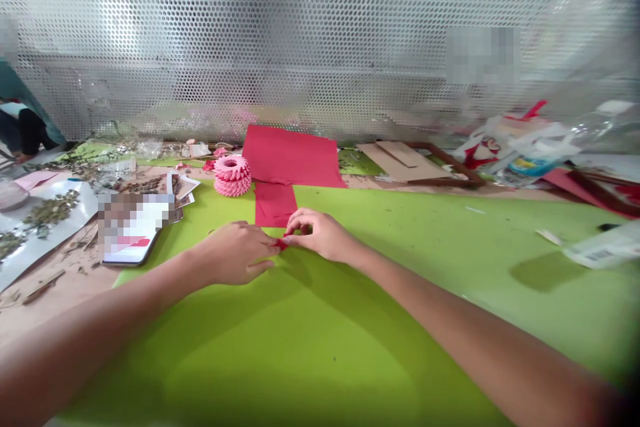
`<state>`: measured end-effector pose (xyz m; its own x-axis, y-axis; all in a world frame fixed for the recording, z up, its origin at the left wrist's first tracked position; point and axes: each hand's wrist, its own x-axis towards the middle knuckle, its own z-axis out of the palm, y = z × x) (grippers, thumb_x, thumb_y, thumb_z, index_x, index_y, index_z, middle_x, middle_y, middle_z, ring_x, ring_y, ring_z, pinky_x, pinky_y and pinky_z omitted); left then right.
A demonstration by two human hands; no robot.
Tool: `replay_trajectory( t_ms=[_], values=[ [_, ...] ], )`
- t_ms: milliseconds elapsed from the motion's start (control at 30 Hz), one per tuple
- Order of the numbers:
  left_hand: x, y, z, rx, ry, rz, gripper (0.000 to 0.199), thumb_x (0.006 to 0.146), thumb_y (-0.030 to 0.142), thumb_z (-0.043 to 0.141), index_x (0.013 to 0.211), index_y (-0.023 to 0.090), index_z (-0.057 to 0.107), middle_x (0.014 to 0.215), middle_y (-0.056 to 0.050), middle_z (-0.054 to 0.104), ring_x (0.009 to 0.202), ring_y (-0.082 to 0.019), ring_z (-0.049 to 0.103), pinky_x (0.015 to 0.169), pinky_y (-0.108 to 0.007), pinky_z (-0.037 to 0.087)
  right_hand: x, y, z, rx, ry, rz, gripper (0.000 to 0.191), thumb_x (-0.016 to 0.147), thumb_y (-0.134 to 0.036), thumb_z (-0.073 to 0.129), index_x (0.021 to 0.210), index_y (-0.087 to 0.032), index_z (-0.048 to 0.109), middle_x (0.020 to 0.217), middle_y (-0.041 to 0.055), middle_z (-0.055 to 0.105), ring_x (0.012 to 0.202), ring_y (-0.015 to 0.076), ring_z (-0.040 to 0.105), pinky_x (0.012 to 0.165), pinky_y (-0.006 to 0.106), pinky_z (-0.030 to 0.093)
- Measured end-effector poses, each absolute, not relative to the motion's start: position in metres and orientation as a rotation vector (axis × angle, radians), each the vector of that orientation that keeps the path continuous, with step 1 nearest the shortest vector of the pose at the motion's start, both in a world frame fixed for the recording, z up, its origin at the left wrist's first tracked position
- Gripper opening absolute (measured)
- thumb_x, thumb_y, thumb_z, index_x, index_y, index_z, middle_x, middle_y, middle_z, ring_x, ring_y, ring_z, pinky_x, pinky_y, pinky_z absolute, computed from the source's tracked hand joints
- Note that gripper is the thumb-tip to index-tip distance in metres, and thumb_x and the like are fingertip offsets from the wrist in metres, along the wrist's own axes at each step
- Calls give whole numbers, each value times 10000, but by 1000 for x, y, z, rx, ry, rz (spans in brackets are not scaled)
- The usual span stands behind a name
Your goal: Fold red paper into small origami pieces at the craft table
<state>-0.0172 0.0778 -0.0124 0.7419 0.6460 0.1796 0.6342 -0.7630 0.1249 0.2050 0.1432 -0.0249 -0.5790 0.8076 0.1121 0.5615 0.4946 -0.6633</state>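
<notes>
Beyond the far edge of the table stands a perforated metal panel. A green sheet covers most of the tabletop; beside its left edge lie a phone and several small prints. Nearer the table's far left corner, dried leaves rest on a white sheet, and a person shows past it. Cardboard pieces lie along the far edge, with plastic packaging toward the far right corner and a translucent container at the right.

Perforated metal wall — silvery, unevenly lit, green tabletop, pale brown surface at left
</notes>
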Motion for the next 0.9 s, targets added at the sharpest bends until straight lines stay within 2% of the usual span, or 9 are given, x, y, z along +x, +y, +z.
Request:
replay_trajectory(
  t_ms=[633, 800, 900],
  values=[
    [-17, 78, -17, 2895, 1054, 340, 215, 944, 286, 511, 1060, 249, 689, 1058, -43, 736, 980, -202, 688, 903, -333, 526, 204, 143, -26, -1133, -2344, 770, 151, 813, -314, 720, 755, -180, 682, 950, 48, 666, 789, 174, 617, 732, 315, 467],
    [-13, 77, -17, 2908, 1097, 321, 277, 940, 297, 515, 1186, 262, 637, 1063, -43, 731, 943, -205, 689, 884, -357, 535, 204, 144, -27, -1135, -2344, 747, 134, 807, -295, 727, 756, -177, 686, 926, 44, 665, 767, 164, 606, 716, 304, 464],
    [-10, 75, -15, 2950, 1120, 254, 323, 951, 344, 515, 1248, 251, 602, 1165, -59, 703, 1030, -230, 671, 919, -386, 524, 203, 144, -28, -1147, -2347, 728, 130, 805, -291, 731, 760, -176, 693, 914, 41, 671, 719, 148, 591, 678, 289, 454]
  ],
)
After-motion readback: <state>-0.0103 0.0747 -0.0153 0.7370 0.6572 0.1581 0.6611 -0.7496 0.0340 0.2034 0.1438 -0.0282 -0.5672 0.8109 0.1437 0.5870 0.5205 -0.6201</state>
